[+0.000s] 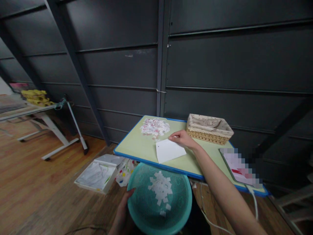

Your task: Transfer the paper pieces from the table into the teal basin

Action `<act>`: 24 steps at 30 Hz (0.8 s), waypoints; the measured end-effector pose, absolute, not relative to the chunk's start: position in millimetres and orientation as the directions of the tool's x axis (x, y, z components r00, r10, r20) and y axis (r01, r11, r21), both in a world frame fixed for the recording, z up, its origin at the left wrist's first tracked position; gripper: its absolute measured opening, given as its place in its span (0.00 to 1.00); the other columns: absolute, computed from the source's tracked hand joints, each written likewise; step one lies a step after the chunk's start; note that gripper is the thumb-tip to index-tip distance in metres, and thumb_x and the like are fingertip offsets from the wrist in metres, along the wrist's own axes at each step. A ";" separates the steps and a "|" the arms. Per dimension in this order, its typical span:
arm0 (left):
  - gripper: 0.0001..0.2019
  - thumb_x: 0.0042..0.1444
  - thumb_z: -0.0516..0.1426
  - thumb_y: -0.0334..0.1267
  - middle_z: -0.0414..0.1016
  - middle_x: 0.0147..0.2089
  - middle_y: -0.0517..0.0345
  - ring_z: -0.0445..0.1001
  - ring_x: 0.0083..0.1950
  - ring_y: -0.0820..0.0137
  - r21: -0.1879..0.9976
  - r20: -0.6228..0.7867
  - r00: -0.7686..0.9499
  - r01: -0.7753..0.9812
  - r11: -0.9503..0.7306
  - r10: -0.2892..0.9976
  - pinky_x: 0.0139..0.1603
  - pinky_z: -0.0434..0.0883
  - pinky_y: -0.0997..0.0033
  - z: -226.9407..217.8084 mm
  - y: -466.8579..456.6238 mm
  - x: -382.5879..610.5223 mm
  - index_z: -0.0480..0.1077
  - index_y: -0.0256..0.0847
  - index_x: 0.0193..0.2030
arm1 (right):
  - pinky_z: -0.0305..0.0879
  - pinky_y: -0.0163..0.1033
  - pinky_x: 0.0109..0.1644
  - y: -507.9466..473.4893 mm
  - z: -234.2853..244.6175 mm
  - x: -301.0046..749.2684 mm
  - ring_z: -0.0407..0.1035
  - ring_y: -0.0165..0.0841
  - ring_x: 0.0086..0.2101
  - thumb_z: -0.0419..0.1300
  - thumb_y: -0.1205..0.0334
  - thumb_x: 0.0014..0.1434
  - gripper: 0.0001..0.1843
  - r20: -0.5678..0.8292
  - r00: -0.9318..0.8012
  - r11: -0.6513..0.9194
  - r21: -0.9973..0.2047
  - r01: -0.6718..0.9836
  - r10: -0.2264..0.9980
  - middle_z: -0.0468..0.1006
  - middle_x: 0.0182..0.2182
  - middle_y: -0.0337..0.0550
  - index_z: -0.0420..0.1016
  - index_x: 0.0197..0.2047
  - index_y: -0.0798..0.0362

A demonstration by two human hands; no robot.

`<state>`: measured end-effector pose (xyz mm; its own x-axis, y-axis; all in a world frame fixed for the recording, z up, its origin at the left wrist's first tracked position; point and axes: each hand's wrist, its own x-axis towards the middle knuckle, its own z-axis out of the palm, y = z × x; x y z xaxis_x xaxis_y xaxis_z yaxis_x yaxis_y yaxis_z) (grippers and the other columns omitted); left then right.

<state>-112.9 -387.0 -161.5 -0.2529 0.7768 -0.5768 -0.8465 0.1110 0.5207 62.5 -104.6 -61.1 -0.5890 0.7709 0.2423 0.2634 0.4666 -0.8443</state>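
My right hand is closed on the upper edge of a white sheet of paper, which lies over the front of the light green tabletop. A small dark dot shows near the sheet's left corner. Below the table edge, a turquoise mesh basket holds small white paper pieces heaped in its middle. My left hand grips its left rim, thumb over the edge; the other fingers are hidden beneath. A pile of pinkish-white paper scraps lies on the far left of the table.
A cloth-lined wicker basket stands at the back right. Nearer, a tablet-like device, partly blurred, has a white cable hanging off the edge. Left on the floor are an open white box and a dotted plastic bag. Dark metal panels rise behind.
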 end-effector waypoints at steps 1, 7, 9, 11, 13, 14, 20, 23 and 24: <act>0.09 0.51 0.62 0.37 0.85 0.28 0.51 0.81 0.46 0.52 0.515 -0.577 -0.256 -0.851 0.103 0.775 0.58 0.70 0.52 -161.2 -386.6 -112.7 0.77 0.35 0.38 | 0.56 0.35 0.27 -102.2 -60.9 64.1 0.65 0.32 0.24 0.64 0.46 0.45 0.22 0.261 -0.562 0.466 -0.847 0.257 0.785 0.79 0.25 0.46 0.83 0.29 0.59; 0.17 0.51 0.61 0.35 0.86 0.33 0.50 0.78 0.52 0.50 0.475 -0.595 -0.246 -0.876 0.087 0.765 0.58 0.69 0.50 -158.2 -385.3 -111.5 0.74 0.34 0.48 | 0.59 0.38 0.30 -83.1 -63.6 74.4 0.69 0.37 0.28 0.60 0.49 0.47 0.20 0.409 -0.192 0.451 -0.816 0.360 0.892 0.81 0.26 0.49 0.83 0.29 0.58; 0.22 0.51 0.60 0.36 0.86 0.34 0.49 0.77 0.53 0.50 0.461 -0.603 -0.237 -0.883 0.090 0.762 0.59 0.68 0.50 -157.7 -385.5 -110.9 0.71 0.33 0.54 | 0.59 0.38 0.31 -81.4 -64.7 75.0 0.70 0.38 0.28 0.59 0.52 0.47 0.18 0.416 -0.210 0.466 -0.771 0.434 0.885 0.81 0.26 0.48 0.83 0.28 0.57; 0.25 0.52 0.60 0.35 0.86 0.34 0.49 0.77 0.54 0.50 0.457 -0.616 -0.239 -0.885 0.093 0.751 0.59 0.68 0.50 -157.4 -385.8 -110.3 0.68 0.32 0.58 | 0.60 0.38 0.31 -82.5 -65.0 73.7 0.70 0.38 0.27 0.59 0.52 0.48 0.18 0.414 -0.269 0.494 -0.739 0.458 0.870 0.81 0.25 0.48 0.83 0.28 0.57; 0.27 0.52 0.60 0.35 0.86 0.34 0.49 0.77 0.54 0.51 0.459 -0.614 -0.241 -0.884 0.092 0.752 0.59 0.68 0.52 -157.1 -386.4 -109.8 0.67 0.31 0.59 | 0.60 0.37 0.30 -84.5 -64.6 72.0 0.70 0.37 0.27 0.58 0.52 0.49 0.18 0.409 -0.297 0.504 -0.735 0.453 0.863 0.81 0.26 0.47 0.84 0.29 0.58; 0.27 0.52 0.60 0.35 0.86 0.33 0.49 0.77 0.54 0.51 0.458 -0.609 -0.236 -0.884 0.093 0.757 0.59 0.68 0.52 -156.8 -386.7 -109.5 0.67 0.30 0.59 | 0.59 0.37 0.30 -85.4 -64.2 71.3 0.70 0.37 0.27 0.58 0.52 0.49 0.19 0.406 -0.293 0.499 -0.739 0.453 0.866 0.81 0.26 0.47 0.84 0.29 0.58; 0.23 0.51 0.61 0.34 0.86 0.34 0.50 0.77 0.53 0.51 0.505 -0.600 -0.279 -0.859 0.085 0.750 0.60 0.68 0.51 -154.0 -385.6 -107.7 0.70 0.31 0.55 | 0.58 0.37 0.30 -87.8 -62.9 70.4 0.69 0.37 0.26 0.57 0.52 0.50 0.20 0.403 -0.318 0.513 -0.703 0.493 0.858 0.80 0.25 0.47 0.84 0.30 0.58; 0.24 0.51 0.61 0.35 0.86 0.39 0.49 0.77 0.53 0.50 0.526 -0.596 -0.290 -0.845 0.091 0.749 0.60 0.68 0.51 -155.5 -384.9 -108.4 0.69 0.33 0.56 | 0.58 0.37 0.31 -87.6 -63.1 71.0 0.69 0.37 0.27 0.57 0.53 0.51 0.19 0.414 -0.328 0.528 -0.683 0.505 0.849 0.81 0.25 0.48 0.84 0.30 0.58; 0.25 0.51 0.61 0.36 0.86 0.39 0.49 0.77 0.53 0.50 0.520 -0.596 -0.281 -0.849 0.095 0.753 0.60 0.68 0.51 -156.7 -385.2 -108.9 0.69 0.33 0.57 | 0.59 0.37 0.31 -87.3 -63.2 71.4 0.70 0.37 0.27 0.57 0.53 0.51 0.19 0.413 -0.321 0.523 -0.681 0.512 0.852 0.81 0.25 0.48 0.84 0.30 0.58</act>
<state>-108.9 -385.2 -156.7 -0.2807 0.7525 -0.5957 -0.8486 0.0953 0.5204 71.4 -87.3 -63.2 -0.3214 0.8523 0.4127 0.5122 0.5230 -0.6812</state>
